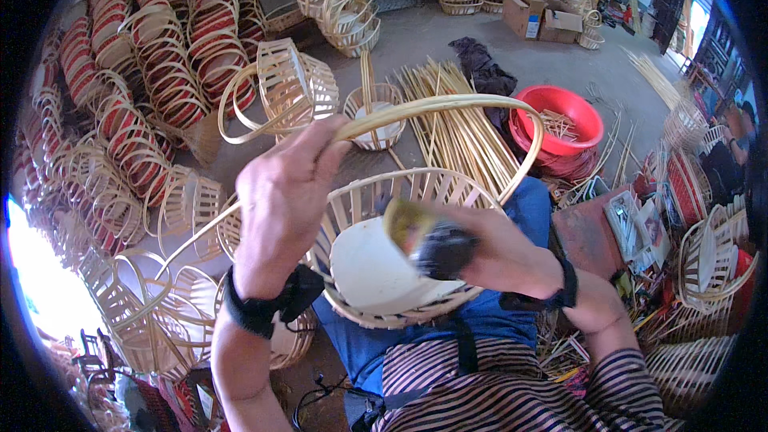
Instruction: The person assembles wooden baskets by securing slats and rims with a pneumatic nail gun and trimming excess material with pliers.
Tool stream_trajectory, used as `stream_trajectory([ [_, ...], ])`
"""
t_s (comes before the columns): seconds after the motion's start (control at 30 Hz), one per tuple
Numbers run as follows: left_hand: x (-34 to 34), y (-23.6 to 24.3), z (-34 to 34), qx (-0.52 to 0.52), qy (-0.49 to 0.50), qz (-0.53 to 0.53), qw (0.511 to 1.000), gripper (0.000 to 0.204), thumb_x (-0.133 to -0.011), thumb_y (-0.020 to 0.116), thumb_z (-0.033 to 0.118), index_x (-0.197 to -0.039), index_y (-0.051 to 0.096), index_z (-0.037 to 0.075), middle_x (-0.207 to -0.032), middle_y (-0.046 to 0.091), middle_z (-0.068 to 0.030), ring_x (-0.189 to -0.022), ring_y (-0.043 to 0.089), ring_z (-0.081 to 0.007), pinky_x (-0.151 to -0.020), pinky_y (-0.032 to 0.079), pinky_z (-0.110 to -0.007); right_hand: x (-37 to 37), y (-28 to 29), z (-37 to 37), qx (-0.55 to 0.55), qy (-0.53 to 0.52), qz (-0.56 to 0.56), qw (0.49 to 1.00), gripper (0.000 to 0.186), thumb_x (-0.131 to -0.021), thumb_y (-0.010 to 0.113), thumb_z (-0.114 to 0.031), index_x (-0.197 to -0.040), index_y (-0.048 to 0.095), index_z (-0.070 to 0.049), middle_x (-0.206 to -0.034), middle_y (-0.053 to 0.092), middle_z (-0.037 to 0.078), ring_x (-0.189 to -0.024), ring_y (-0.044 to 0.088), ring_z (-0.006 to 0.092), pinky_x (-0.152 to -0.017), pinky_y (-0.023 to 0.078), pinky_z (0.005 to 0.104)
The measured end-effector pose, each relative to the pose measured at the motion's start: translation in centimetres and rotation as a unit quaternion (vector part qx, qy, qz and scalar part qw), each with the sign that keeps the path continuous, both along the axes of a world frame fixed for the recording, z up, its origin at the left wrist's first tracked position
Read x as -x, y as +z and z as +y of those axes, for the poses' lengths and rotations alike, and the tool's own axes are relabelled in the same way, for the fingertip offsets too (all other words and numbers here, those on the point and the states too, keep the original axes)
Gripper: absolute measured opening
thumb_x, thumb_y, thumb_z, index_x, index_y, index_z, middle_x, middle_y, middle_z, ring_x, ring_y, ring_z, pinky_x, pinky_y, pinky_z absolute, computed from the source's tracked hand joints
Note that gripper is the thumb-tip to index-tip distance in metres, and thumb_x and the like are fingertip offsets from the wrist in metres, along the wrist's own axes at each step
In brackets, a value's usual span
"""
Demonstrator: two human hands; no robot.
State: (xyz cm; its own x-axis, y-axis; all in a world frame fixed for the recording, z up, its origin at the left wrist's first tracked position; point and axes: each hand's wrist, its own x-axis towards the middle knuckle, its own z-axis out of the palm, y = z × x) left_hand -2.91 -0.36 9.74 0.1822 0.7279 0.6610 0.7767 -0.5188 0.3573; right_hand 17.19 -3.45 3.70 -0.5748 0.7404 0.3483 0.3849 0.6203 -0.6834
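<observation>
On my lap rests an oval woven bamboo basket [364, 200] with slatted sides and a white base board [372, 268]. A pale bamboo handle [448, 102] arches over it and comes down at the basket's right side. My left hand [284, 192] is closed around this handle at its left part, above the basket rim. A thin strip [200, 236] runs from below that hand toward the lower left. Over the basket's inside, my right hand [504, 248] grips a motion-blurred tool [440, 246] with a black part and a yellowish-brown part; its kind is unclear.
Tall stacks of red-and-natural baskets [156, 28] fill the left. Ahead lie a bundle of bamboo strips [456, 124] and a red basin [588, 116] holding short sticks. Cardboard boxes [524, 14] stand farther back. At right are a reddish board [588, 232] and more baskets [708, 260].
</observation>
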Motion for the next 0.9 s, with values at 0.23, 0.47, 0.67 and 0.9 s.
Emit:
stream_trajectory([
  [0.23,-0.1,0.3,-2.2,-0.005,0.016,0.027,0.999,0.016,-0.074,0.054,0.013,-0.089,0.055,0.008,-0.069,0.056,-0.0086,-0.058,0.056,-0.023,-0.05,0.042,-0.029,2.8,-10.7,3.9,-0.002,0.057,-0.228,0.972,0.021,-0.072,0.044,-0.009,-0.088,0.041,0.004,-0.065,0.052,0.019,-0.057,0.054,0.0312,-0.049,0.043,0.0386],
  [0.47,0.9,0.2,-2.4,0.083,0.027,0.073,0.994,0.02,-0.074,0.052,0.01,-0.094,0.054,0.008,-0.078,0.057,-0.0116,-0.068,0.057,-0.0257,-0.058,0.044,-0.03,2.0,-8.5,2.6,-0.137,0.153,-0.283,0.937,0.04,-0.069,0.047,-0.017,-0.099,0.039,0.009,-0.075,0.05,0.018,-0.063,0.053,0.0284,-0.053,0.043,0.0335],
  [0.67,1.5,0.2,-1.8,0.114,0.023,0.092,0.989,0.018,-0.073,0.05,0.016,-0.085,0.052,0.003,-0.072,0.055,-0.0163,-0.068,0.052,-0.035,-0.058,0.041,-0.039,4.6,7.7,2.3,-0.41,0.105,-0.036,0.905,0.067,-0.072,0.048,-0.04,-0.113,0.03,0.01,-0.094,0.047,0.018,-0.083,0.047,0.0294,-0.074,0.038,0.0359],
  [0.9,5.1,-1.5,-2.8,0.278,-0.029,-0.031,0.96,0.023,-0.079,0.046,0.019,-0.091,0.055,0.002,-0.065,0.056,-0.0112,-0.06,0.054,-0.0265,-0.054,0.042,-0.033,6.3,5.3,8.6,-0.419,0.028,-0.17,0.891,0.031,-0.074,0.051,-0.035,-0.065,0.046,-0.005,-0.059,0.051,0.007,-0.051,0.054,0.0214,-0.042,0.042,0.0294],
])
